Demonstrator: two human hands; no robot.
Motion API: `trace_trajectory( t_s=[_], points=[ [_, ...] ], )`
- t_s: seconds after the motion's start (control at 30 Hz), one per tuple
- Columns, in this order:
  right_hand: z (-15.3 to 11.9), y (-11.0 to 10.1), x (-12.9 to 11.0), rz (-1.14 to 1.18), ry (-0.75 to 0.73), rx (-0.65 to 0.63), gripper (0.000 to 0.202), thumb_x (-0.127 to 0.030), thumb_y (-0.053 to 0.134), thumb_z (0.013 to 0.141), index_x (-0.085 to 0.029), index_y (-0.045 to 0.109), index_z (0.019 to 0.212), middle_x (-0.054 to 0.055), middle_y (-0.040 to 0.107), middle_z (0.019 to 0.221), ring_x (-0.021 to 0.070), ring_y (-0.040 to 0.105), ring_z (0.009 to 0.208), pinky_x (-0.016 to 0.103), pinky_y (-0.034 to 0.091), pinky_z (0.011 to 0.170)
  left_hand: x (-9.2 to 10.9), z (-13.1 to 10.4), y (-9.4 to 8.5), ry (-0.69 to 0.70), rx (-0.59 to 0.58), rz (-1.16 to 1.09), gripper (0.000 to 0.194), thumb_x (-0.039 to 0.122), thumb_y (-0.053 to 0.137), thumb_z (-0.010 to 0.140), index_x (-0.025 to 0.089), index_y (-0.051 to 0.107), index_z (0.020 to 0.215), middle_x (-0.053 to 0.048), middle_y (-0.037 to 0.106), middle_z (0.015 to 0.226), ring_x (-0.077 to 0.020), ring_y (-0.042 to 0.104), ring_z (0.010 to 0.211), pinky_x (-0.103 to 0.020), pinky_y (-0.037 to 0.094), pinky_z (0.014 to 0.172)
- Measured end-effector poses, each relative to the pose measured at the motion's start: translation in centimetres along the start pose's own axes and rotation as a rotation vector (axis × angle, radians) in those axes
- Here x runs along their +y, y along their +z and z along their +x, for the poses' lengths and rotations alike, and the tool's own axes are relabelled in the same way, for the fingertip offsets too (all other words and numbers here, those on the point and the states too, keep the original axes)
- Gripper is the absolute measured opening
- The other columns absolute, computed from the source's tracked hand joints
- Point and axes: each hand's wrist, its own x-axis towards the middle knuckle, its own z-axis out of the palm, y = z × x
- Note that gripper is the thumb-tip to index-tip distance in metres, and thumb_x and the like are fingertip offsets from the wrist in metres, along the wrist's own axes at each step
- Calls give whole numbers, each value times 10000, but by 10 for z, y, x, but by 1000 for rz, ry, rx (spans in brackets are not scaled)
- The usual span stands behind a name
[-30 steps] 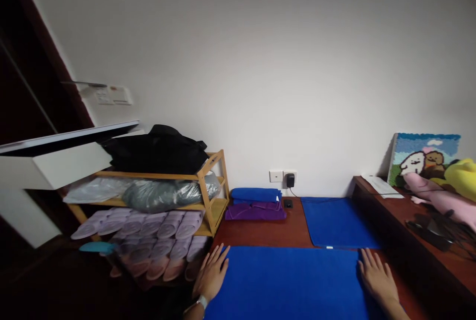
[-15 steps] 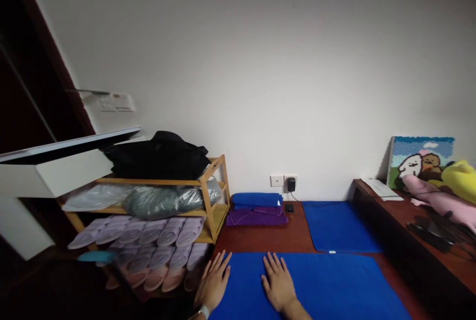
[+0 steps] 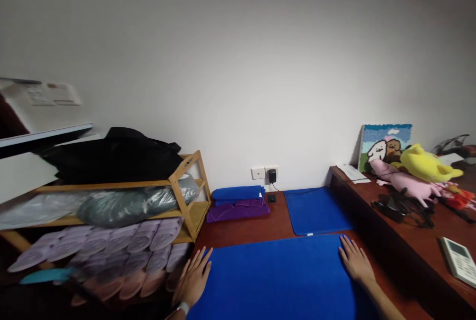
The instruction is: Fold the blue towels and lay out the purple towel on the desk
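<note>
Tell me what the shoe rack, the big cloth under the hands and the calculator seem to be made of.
Shoe rack: probably wood or bamboo, smooth and lightly varnished, going by its honey-yellow tone and soft sheen.
Big blue cloth: woven or microfibre fabric, matt; it lies flat without any shine, though the weave is too fine to tell.
Calculator: likely hard plastic, pale, with crisp moulded edges and small keys.

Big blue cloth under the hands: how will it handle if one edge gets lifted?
The large blue cloth looks thin and lies flat, so it would probably droop rather than stay stiff. It seems likely to fold without damage, judging by the folded blue cloth behind. It looks unlikely to roll, being spread out flat.
</note>
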Motion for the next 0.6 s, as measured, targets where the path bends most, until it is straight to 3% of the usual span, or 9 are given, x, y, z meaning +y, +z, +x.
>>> trace_trajectory(
  t_s=[0.23,0.43,0.53,0.6],
  points=[
    [5,19,4,6,2,54,744,-573,158,956,-238,245,1614,-7,277,1677,230,209,1551,456,169,1257,-3,1,3,6,-24,8,553,420,237,1049,318,317,1587,-6,295,1672,-200,256,1544,-474,200,1255],
    [7,5,2,21,69,3,694,-495,207,946,-244,350,1578,18,355,1648,236,278,1527,490,242,1233,6,3,-9,-55,-198,49,563,415,228,1050,318,251,1605,9,214,1693,-209,201,1559,-478,180,1259],
    [3,-13,-27,-2,41,72,665,-412,275,917,-167,469,1505,98,438,1594,281,364,1482,500,300,1202,9,-1,-10,-48,-144,53,561,420,236,1049,317,280,1599,3,230,1690,-221,214,1557,-485,177,1258],
    [-7,-25,-71,28,-66,166,649,-365,316,902,-116,507,1470,141,466,1568,304,401,1458,492,306,1200,9,-5,-7,-36,-82,39,557,430,251,1048,322,305,1592,2,260,1683,-226,238,1552,-485,186,1255]
  ],
)
